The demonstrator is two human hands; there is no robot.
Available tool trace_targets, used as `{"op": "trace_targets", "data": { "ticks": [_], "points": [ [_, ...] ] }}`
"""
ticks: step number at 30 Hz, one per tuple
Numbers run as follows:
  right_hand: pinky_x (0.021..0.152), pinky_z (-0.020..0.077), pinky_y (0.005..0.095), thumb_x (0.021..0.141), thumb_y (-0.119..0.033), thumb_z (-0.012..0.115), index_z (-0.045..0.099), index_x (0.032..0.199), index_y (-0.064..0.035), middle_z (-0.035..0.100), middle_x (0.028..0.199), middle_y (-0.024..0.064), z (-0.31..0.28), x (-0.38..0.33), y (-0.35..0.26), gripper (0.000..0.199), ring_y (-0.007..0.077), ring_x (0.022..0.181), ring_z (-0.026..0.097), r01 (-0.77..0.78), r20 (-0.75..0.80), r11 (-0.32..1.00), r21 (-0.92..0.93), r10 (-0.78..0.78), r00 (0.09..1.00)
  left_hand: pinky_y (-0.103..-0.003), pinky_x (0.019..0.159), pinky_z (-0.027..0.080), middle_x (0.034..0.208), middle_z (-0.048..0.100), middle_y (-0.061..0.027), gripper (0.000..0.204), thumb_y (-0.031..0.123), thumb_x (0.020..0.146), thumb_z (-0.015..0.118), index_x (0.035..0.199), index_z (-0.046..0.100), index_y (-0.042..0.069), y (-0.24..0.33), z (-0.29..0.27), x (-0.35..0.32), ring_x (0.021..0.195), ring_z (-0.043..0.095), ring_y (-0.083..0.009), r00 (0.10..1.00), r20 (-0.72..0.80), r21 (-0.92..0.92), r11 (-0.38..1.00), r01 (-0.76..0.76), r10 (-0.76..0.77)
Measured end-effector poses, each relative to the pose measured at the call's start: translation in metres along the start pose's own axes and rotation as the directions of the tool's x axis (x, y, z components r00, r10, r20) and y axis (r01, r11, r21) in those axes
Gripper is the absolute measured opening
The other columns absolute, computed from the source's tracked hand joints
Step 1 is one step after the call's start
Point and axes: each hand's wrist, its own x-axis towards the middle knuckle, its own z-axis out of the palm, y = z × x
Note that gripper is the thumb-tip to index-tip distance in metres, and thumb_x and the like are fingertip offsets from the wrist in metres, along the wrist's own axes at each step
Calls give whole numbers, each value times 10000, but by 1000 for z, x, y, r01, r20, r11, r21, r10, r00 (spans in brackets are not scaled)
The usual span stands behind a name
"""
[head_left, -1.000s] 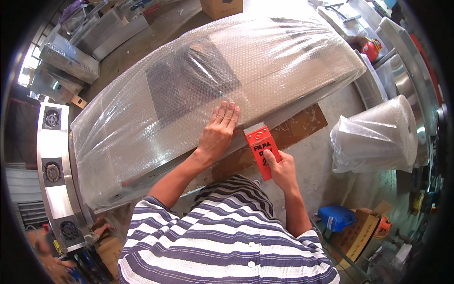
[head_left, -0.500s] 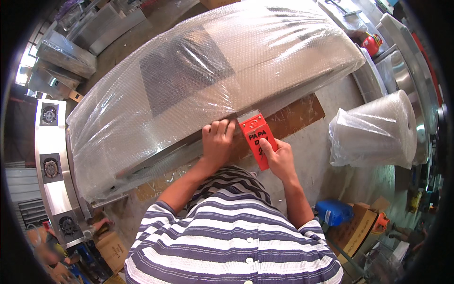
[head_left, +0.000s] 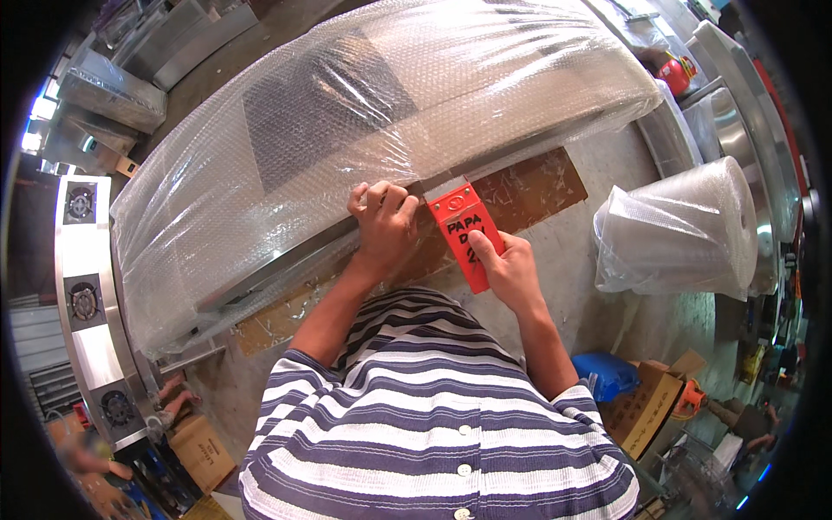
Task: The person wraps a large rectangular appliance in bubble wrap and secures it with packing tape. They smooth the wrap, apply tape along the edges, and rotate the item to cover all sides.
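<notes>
A long bench-like item wrapped in clear bubble wrap (head_left: 520, 95) stretches across in front of me. My left hand (head_left: 386, 225) is at its near edge, fingers curled over and closed on the wrap; the fingertips are hidden. In my right hand (head_left: 510, 267) is a flat red handheld tool (head_left: 457, 227) with dark handwriting and small screws. My thumb presses on its face. A pale thin strip shows at the tool's far end, close to the wrapped edge. What kind of tool it is I cannot tell.
A large bubble wrap roll (head_left: 685, 230) stands at the right. At the left runs a steel burner range (head_left: 95, 351). A brown board (head_left: 542, 195) lies under the wrapped item. Behind my right arm are a blue container (head_left: 607, 375) and a cardboard box (head_left: 646, 407). People show at both lower edges.
My left hand has shifted slightly left along the wrapped edge, its fingers a little more spread. The red tool stays in my right hand. The whole view has moved a little.
</notes>
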Motion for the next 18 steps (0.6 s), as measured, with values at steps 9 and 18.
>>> {"op": "trace_targets", "data": {
  "ticks": [9,18],
  "points": [
    [600,486,275,1010,-377,683,758,990,14,698,729,11,2,-1,11,399,66,653,589,-34,10,998,46,33,999,-477,991,462,1196,671,-54,136,56,772,743,873,653,73,-10,5,10,1267,612,-283,997,-68,-123,992,-40,31],
    [612,493,288,1007,-387,684,751,976,19,691,721,35,7,-2,25,413,81,655,592,17,-19,997,74,-15,1000,-403,834,476,969,700,-46,205,45,743,800,827,620,95,-7,4,22,1038,713,-213,997,-33,-90,994,69,-72]
  ]
}}
